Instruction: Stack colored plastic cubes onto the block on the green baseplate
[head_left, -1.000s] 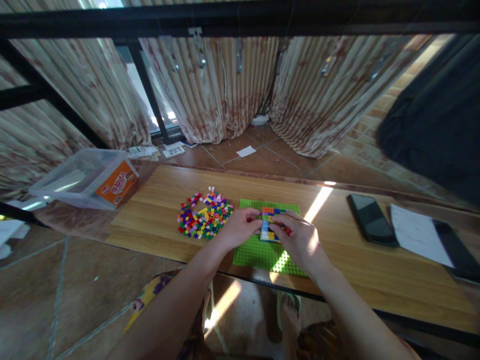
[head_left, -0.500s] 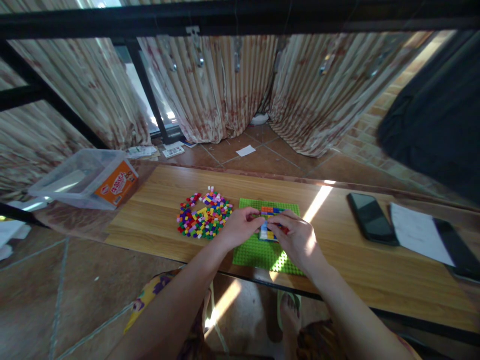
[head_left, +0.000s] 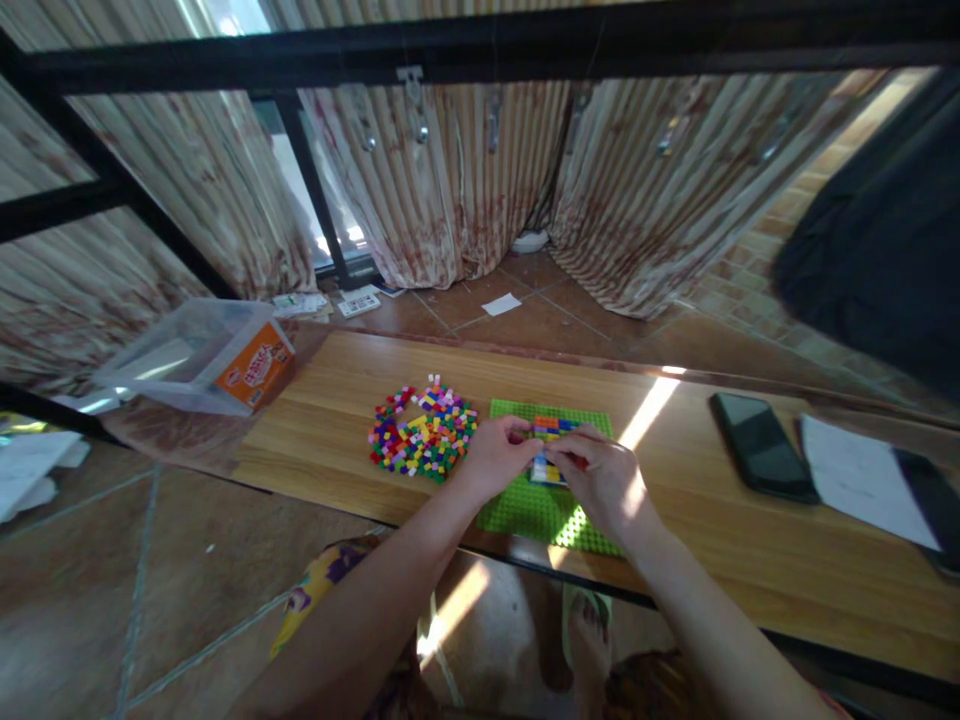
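Both hands meet above a green studded baseplate on the wooden bench. Rows of small colored toy bricks, with orange, blue, white and yellow among them, sit on its middle. My left hand comes in from the left with thumb and forefinger pinched together over the bricks. My right hand pinches at the same spot from the right, its fingertips almost touching the left ones. Whatever lies between the fingertips is too small and covered to make out. Left of the baseplate spreads a pile of loose colored bricks.
A clear plastic box with an orange label stands past the bench's left end. On the right of the wooden bench lie a black phone, a white paper sheet and another dark device. A black metal rail crosses above.
The whole view has shifted slightly, so things appear a little farther right. Both hands stay pinched over the bricks, with the fingertips a touch closer together.
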